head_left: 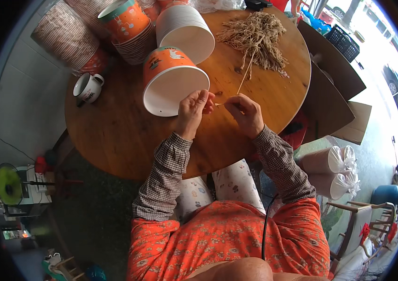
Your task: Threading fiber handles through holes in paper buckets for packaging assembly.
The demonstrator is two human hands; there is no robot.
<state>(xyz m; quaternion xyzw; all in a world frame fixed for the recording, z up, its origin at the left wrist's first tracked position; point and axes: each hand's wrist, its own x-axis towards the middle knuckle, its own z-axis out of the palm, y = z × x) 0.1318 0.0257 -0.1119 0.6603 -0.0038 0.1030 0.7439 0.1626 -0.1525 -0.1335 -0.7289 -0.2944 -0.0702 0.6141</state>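
Note:
In front of the orange paper bucket [173, 91], which lies on its side with its white mouth toward me, my hands work close together. My right hand [246, 114] pinches a thin beige cord [243, 83] that runs up toward a tangled bundle of cords [257, 37]. A short bit of the cord spans the small gap to my left hand [193, 111], whose fingers are closed on it. The exact grip of the left fingertips is partly hidden. The left hand overlaps the bucket's rim; whether it touches the rim I cannot tell.
The round wooden table [110, 145] carries nested white buckets [187, 40], a stack of orange buckets [128, 28], wrapped bucket stacks [65, 37] and an enamel mug [88, 88]. Right of the table stand an opened cardboard box [327, 103] and bagged bucket stacks [320, 161].

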